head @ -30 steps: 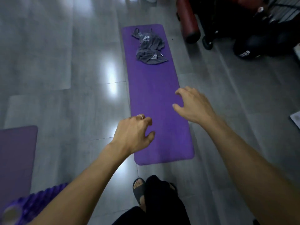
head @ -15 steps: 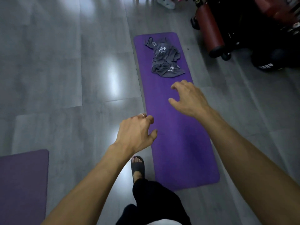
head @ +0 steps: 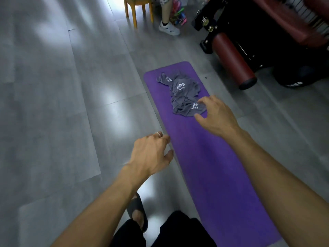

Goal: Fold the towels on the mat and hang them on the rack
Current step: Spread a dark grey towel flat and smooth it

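Right now both my hands are out in front, empty. R hand (head: 216, 115) reaches fwd over the mat (head: 210, 168), fingers spread and loosely bent, thumb apart from them; its fingertips sit at the near edge of the towels (head: 184, 96), can't tell if they touch the cloth. Towels = crumpled grey heap w/ white print, lying on the mat's far end, just ahead and left of my R fingers. L hand (head: 151, 154) hangs lower and nearer to me, left of my R hand, over the mat's left edge and the grey floor (head: 62, 122); fingers relaxed, slightly curled, gripping nothing, ring (head: 157, 134) on one finger. Below my L forearm, my foot in a dark sandal (head: 138, 213) stands on the floor beside the mat. Far right of my R hand: black gym machine w/ a red roller pad (head: 233, 61). Well beyond the towels: wooden stool (head: 135, 8) and someone's white shoe (head: 169, 29).
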The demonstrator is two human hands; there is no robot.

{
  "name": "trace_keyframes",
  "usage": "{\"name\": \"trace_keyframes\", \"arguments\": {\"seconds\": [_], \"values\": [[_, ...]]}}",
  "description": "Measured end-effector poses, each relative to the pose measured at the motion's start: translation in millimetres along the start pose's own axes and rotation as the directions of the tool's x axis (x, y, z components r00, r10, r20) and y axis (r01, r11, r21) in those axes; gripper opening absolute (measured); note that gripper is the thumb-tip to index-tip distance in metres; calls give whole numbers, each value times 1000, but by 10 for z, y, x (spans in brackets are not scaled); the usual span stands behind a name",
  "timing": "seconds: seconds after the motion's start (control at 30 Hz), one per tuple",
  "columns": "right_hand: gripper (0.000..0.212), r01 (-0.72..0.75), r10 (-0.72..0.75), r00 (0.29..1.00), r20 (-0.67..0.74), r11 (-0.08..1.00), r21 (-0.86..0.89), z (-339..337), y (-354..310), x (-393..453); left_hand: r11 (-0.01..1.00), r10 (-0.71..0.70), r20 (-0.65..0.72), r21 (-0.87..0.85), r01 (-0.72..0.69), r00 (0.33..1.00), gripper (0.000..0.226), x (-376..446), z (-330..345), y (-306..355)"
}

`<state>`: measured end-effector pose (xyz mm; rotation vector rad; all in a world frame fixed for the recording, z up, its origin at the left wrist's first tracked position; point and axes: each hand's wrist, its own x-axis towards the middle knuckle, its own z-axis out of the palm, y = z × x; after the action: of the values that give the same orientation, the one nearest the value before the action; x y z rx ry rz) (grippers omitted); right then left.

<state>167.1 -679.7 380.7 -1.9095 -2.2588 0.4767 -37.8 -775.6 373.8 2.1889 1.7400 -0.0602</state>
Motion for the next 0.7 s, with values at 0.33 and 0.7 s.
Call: {"name": "trace_keyframes", "arguments": {"seconds": [0.33, 0.7], "values": [[39, -178, 186, 981, -45, 973, 146, 520, 245, 1890, 978, 179, 70, 99, -186, 981, 38, 2072, 6, -915], [42, -361, 362, 932, 35, 909, 209, 2014, 1703, 3704, 929, 305, 138, 174, -327, 942, 43, 4697, 1264, -1362]]}}
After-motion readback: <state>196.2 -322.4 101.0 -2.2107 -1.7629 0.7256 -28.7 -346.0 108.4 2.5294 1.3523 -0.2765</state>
